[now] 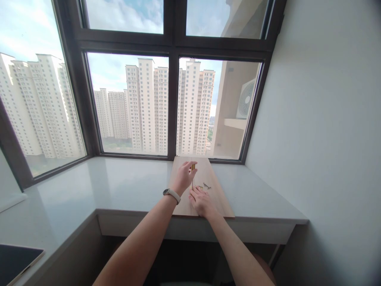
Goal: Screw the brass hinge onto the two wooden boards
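My left hand (185, 176), with a watch (172, 195) on its wrist, is closed around the yellow-and-black handle of a screwdriver (193, 167). The thin shaft points down toward the wooden board (218, 194). My right hand (202, 201) lies low on the board, its fingers together around the screwdriver's lower end. A small yellowish piece shows at those fingertips, mostly hidden, so I cannot tell what it is. Just beyond the right hand, several small screws (206, 186) lie loose on the board.
The board rests on a white counter (133, 182) below a dark-framed window (172, 99). A white wall (321, 119) rises on the right. At the lower left, a dark flat device (18, 260) lies on the counter. The counter's front edge runs close to my forearms.
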A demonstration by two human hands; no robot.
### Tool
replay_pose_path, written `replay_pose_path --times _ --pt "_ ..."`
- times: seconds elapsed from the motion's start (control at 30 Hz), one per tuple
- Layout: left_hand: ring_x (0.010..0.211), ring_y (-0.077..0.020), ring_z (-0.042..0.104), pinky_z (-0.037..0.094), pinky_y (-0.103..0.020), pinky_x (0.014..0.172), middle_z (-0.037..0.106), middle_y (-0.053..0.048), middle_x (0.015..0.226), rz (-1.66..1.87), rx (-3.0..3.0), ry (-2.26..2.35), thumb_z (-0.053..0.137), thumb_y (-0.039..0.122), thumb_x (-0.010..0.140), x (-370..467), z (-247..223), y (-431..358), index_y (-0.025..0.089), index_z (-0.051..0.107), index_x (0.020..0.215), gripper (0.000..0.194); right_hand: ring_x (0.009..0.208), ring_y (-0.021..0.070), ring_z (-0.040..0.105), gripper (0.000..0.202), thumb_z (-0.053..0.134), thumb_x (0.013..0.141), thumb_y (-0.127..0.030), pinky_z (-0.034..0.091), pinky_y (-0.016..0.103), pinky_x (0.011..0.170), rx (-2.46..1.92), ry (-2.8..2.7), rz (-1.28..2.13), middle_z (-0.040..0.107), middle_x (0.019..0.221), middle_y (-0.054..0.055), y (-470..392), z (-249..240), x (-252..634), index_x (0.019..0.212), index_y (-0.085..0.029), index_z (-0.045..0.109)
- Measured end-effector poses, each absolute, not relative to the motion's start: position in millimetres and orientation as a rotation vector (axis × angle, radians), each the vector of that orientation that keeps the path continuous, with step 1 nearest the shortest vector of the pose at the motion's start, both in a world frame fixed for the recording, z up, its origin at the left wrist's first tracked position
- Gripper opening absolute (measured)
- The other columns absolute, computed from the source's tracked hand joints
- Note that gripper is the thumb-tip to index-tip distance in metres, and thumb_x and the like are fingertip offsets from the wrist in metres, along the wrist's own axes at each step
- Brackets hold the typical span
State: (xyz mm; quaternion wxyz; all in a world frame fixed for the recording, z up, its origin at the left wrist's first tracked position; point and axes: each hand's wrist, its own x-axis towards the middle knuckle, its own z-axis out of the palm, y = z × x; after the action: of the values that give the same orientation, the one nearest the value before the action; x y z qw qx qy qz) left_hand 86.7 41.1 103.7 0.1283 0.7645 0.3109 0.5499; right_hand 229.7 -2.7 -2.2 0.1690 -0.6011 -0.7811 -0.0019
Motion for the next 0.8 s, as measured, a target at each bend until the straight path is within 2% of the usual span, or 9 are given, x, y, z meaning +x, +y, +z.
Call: replay_pose_path --times 0.17,0.33,0.43,0.57,0.8 --pt "0.087 -0.0154 0.067 0.061 -0.029 0.078 0.065 -0.006 0.104 1.666 2.183 0.901 0.057 0.018 0.095 90.2 103.2 40.5 0.025 0.069 0.117 0.026 0.15 0.0242 0.029 0.055 0.028 0.104 -0.046 0.025 0.046 0.119 -1.71 -2.234 -0.017 0.039 0.16 0.004 -1.3 -2.9 229.6 0.153 -0.026 0.045" --pt "0.093 -0.0171 0.068 0.06 -0.032 0.083 0.067 -0.008 0.112 1.647 2.206 0.898 0.05 0.013 0.097 94.4 100.8 39.8 0.026 0.063 0.128 0.036 0.15 0.0237 0.028 0.055 0.029 0.104 -0.046 0.023 0.043 0.119 -1.707 -2.235 -0.009 0.038 0.161 0.003 -2.5 -2.2 230.0 0.153 -0.026 0.044" --pt "0.096 -0.0185 0.067 0.059 -0.034 0.086 0.067 -0.008 0.114 1.647 2.209 0.916 0.054 0.015 0.096 94.5 98.9 38.7 0.026 0.062 0.129 0.036 0.15 0.0239 0.028 0.055 0.03 0.104 -0.045 0.023 0.043 0.119 -1.714 -2.232 -0.01 0.037 0.161 0.003 -3.4 -2.0 230.1 0.153 -0.026 0.044" --pt "0.089 -0.0175 0.067 0.06 -0.034 0.083 0.066 -0.006 0.108 1.661 2.201 0.955 0.065 0.021 0.092 92.1 99.3 37.1 0.026 0.064 0.123 0.032 0.15 0.0239 0.027 0.056 0.028 0.104 -0.047 0.022 0.045 0.12 -1.712 -2.234 -0.001 0.037 0.161 0.004 -3.7 -1.5 229.4 0.154 -0.026 0.043" --pt "0.087 -0.0153 0.068 0.061 -0.031 0.081 0.067 -0.007 0.109 1.622 2.197 0.898 0.053 0.012 0.095 92.0 101.5 40.6 0.026 0.064 0.125 0.035 0.15 0.0222 0.027 0.055 0.031 0.104 -0.046 0.022 0.045 0.119 -1.743 -2.243 -0.004 0.038 0.161 0.004 -5.1 1.7 227.8 0.154 -0.028 0.042"
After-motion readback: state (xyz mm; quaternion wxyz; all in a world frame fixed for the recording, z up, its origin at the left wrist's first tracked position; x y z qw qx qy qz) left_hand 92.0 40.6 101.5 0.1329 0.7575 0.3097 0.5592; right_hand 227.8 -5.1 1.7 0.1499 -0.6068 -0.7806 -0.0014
